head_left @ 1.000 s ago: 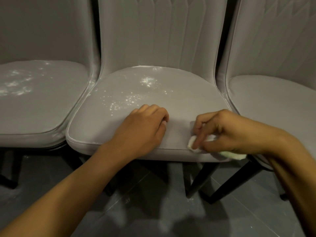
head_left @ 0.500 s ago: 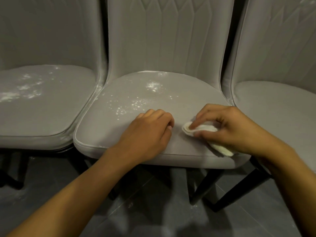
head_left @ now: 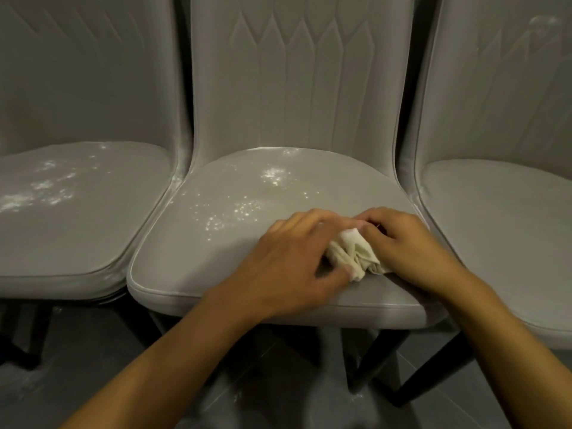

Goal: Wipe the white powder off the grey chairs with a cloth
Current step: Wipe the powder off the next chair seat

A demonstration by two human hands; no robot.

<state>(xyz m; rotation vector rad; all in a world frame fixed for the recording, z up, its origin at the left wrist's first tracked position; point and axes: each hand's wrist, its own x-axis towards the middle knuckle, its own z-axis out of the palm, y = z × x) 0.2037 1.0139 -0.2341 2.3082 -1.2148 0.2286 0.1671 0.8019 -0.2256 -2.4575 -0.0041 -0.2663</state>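
You're facing 3 grey padded chairs in a row: left chair (head_left: 77,236), mid chair (head_left: 192,274), right chair (head_left: 495,227). They stand on black legs (head_left: 377,360) over a dark tiled floor (head_left: 77,366). White powder (head_left: 274,176) speckles the mid seat's back-left, and there's more on the left seat. Your left hand (head_left: 294,258) & right hand (head_left: 411,243) meet at the mid seat's front-right, both gripping the bunched cloth (head_left: 356,255).

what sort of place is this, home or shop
Probably a home dining area, though a showroom is possible. Three matching grey chairs stand side by side on a dark tiled floor, and a person holds a cloth on the middle one.
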